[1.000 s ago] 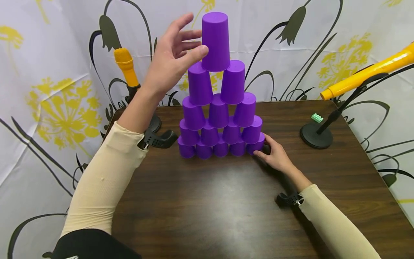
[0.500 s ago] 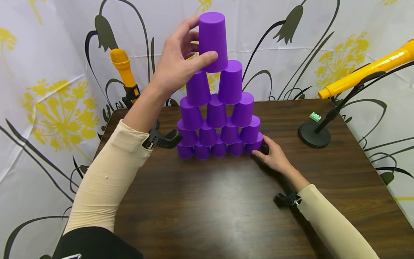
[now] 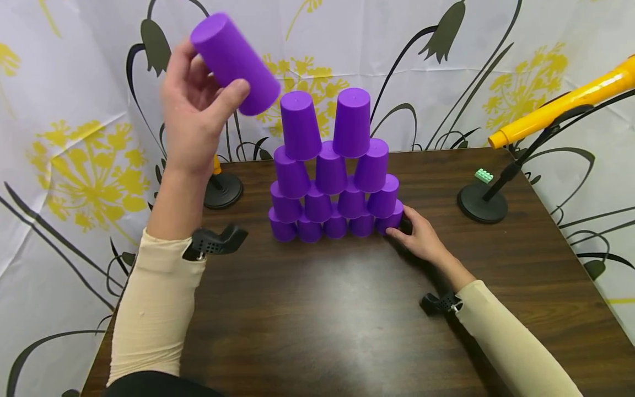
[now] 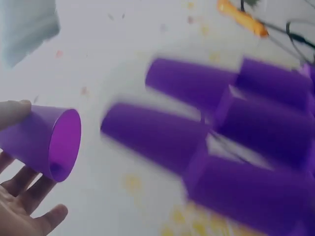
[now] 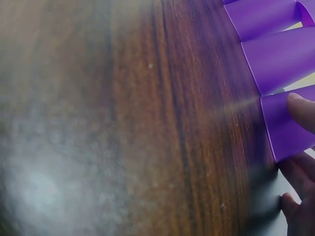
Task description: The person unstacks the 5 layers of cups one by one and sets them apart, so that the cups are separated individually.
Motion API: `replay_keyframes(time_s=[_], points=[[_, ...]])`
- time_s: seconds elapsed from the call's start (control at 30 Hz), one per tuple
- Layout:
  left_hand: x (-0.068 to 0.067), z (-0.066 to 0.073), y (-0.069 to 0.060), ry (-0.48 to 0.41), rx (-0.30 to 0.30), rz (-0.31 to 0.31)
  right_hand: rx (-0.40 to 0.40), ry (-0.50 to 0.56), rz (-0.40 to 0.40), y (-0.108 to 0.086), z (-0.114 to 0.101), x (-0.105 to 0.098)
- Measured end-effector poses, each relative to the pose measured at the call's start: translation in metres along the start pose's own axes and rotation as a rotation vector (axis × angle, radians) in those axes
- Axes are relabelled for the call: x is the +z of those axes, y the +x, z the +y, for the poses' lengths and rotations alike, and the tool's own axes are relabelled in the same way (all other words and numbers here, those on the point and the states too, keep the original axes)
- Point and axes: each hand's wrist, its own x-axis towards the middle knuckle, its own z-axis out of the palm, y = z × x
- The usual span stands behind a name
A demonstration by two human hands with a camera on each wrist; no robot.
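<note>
In the head view, my left hand (image 3: 193,118) grips a purple plastic cup (image 3: 240,66) in the air, left of the stack's top. That cup tilts, its base toward the upper left. The left wrist view shows the cup's open mouth (image 4: 65,145) facing the stack, with thumb and fingers on opposite sides. A pyramid of upside-down purple cups (image 3: 331,168) stands on the table, two cups forming its top row. My right hand (image 3: 421,237) holds the bottom row's rightmost cup (image 3: 389,219); in the right wrist view its thumb (image 5: 301,110) lies on that cup's side.
A black stand with a yellow microphone (image 3: 570,113) rises at the back right, beside a small green toy brick (image 3: 483,176). Behind my left wrist is another black round base (image 3: 225,190). A flowered curtain (image 3: 387,33) hangs behind the brown table (image 3: 317,320).
My left hand closed around the topmost cup, lifted it off the pyramid and carried it left, tilting it. My right hand has stayed at the bottom right cup.
</note>
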Motion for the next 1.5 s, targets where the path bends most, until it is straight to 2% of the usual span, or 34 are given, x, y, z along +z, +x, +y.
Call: replay_keyframes(time_s=[0.1,0.2,0.3,0.4,0.5,0.6,0.7,0.8,0.9,1.1,1.27,1.33,1.37,1.43,1.5], points=[[-0.042,-0.010,-0.029,0.098,-0.083,0.164,0.008,0.004,-0.001,-0.001,0.001,-0.001],[-0.090,-0.029,-0.064,0.236,-0.216,0.327,0.017,0.001,0.002,-0.001,0.001,-0.002],[-0.136,-0.050,-0.101,0.450,-0.341,0.417,0.020,-0.007,0.002,0.000,0.002,-0.001],[-0.176,-0.069,-0.134,0.722,-0.470,0.410,0.025,-0.004,-0.005,0.000,0.002,0.000],[-0.206,-0.083,-0.157,0.936,-0.557,0.375,0.026,0.001,-0.007,-0.001,0.002,-0.001],[-0.229,-0.091,-0.169,1.057,-0.621,0.366,0.025,-0.004,-0.004,-0.001,0.002,-0.001],[-0.246,-0.097,-0.173,1.142,-0.685,0.362,0.023,-0.009,-0.001,-0.001,0.003,-0.001],[-0.257,-0.100,-0.176,1.193,-0.740,0.366,0.020,-0.012,-0.003,0.000,0.004,0.000],[-0.263,-0.103,-0.179,1.202,-0.764,0.375,0.019,-0.010,-0.008,0.000,0.004,0.000],[-0.265,-0.108,-0.185,1.186,-0.765,0.370,0.023,-0.011,-0.007,0.000,0.003,0.000],[-0.263,-0.106,-0.186,1.144,-0.759,0.410,0.024,-0.012,-0.008,0.000,0.004,0.002],[-0.257,-0.102,-0.184,1.124,-0.694,0.449,0.025,-0.016,-0.011,-0.001,0.005,0.002],[-0.252,-0.099,-0.180,1.116,-0.634,0.473,0.026,-0.016,-0.010,-0.001,0.005,0.002],[-0.237,-0.091,-0.170,1.110,-0.461,0.514,0.023,-0.017,-0.010,-0.001,0.005,0.002],[-0.216,-0.079,-0.155,1.102,-0.264,0.533,0.016,-0.014,-0.007,0.000,0.005,0.002]])
